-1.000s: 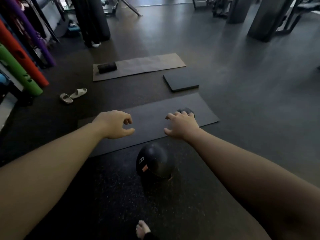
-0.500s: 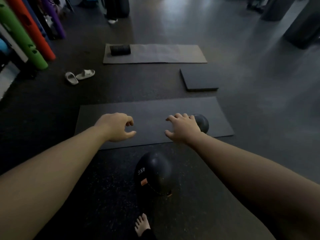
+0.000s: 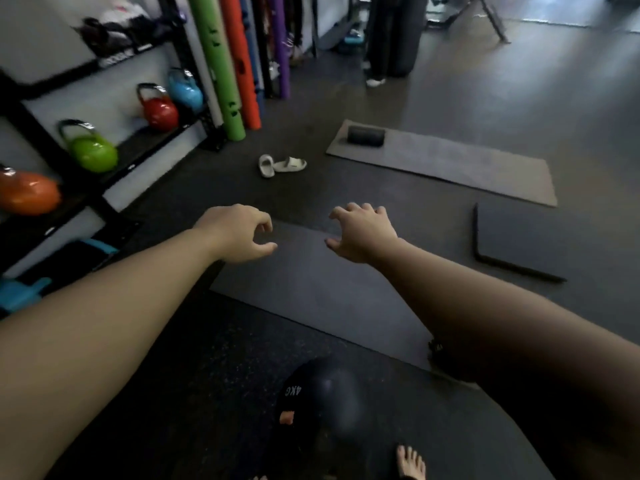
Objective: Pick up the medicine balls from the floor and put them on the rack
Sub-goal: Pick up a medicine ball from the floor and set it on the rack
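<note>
Black round medicine ball (image 3: 322, 393) marked 4KG sits on the floor (image 3: 207, 393) near my bare foot (image 3: 410, 462); my left hand (image 3: 239, 233) and right hand (image 3: 363, 233) hover above the dark mat (image 3: 329, 289), fingers (image 3: 353, 208) loosely curled, grasping nothing.

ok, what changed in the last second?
View swung left: the rack is now in frame, and the 4KG medicine ball sits lower, near the bare foot. Nothing grasped or released. Left hand and right hand stay outstretched, loosely curled, empty.

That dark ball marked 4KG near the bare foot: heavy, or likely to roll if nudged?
Probably heavy for its size: the medicine ball is printed 4KG. Round, on flat floor, it would likely roll when nudged.
</note>
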`<state>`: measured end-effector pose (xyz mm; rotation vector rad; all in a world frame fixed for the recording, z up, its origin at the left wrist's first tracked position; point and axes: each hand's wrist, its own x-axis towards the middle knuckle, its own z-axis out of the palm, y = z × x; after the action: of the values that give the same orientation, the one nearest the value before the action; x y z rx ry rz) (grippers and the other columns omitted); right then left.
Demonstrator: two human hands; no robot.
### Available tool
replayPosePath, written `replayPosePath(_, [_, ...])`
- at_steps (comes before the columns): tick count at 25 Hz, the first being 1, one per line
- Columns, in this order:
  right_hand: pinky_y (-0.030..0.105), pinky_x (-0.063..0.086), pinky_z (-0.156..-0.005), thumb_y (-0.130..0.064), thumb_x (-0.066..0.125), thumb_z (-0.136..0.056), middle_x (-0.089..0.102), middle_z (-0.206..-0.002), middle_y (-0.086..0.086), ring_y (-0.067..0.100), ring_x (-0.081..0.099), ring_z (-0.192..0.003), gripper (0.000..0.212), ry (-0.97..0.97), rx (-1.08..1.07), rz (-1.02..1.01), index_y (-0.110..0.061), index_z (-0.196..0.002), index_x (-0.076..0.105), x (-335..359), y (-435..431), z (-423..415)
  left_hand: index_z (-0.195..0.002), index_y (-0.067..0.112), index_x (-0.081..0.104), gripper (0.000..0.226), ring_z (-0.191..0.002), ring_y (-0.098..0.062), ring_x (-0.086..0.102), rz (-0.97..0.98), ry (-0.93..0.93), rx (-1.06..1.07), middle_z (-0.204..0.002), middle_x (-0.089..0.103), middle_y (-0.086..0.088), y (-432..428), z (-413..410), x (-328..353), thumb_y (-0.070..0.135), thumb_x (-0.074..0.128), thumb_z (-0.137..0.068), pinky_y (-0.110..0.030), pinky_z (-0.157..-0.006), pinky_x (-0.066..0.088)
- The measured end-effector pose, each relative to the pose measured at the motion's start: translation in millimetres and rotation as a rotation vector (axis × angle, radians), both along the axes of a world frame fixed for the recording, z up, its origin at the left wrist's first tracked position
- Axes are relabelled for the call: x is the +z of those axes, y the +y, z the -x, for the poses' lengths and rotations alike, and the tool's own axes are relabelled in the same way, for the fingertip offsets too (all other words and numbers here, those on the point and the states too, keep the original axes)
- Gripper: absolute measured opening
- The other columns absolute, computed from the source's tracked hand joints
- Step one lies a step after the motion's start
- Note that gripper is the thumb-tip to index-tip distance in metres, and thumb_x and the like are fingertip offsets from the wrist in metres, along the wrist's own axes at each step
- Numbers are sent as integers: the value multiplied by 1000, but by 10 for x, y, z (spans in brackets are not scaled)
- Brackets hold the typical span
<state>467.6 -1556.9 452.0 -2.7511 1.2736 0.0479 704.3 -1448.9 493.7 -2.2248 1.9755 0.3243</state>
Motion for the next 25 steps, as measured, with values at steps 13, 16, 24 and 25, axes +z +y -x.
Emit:
replayPosePath(13, [55, 35, -106, -58, 56, -94, 55, -142, 9, 37, 48, -132, 62, -50, 512, 33, -26, -148, 48, 1003, -434, -550, -127, 35, 66, 48, -115, -20, 65, 108, -104, 513, -127, 70, 9, 651, 450, 941, 68, 63, -91, -38, -85, 52])
replayPosePath(16, [57, 33, -106, -58, 56, -95, 55, -141, 9, 36, 48, -132, 62, -65, 529, 48, -25, -146, 49, 1083, -215, -633, -128, 34, 66, 48, -114, -19, 65, 139, -103, 541, -127, 70, 7, 843, 437, 989, 66, 64, -92, -34, -80, 47])
replayPosePath(24, [58, 32, -111, -58, 55, -95, 53, -147, 8, 35, 44, -138, 61, 2, 564, -60, -31, -149, 45, 559, 120, -757, -129, 33, 66, 50, -110, -16, 65, 121, 4, 666, -128, 68, 9, 1392, 426, 535, 66, 65, -91, -37, -84, 53])
replayPosePath(25, [57, 32, -111, -58, 54, -95, 52, -148, 8, 35, 43, -139, 61, 25, 574, -80, -32, -149, 45, 443, 108, -787, -129, 33, 65, 51, -112, -15, 64, 101, 9, 694, -128, 67, 9, 1461, 408, 432, 67, 64, -91, -36, -81, 51])
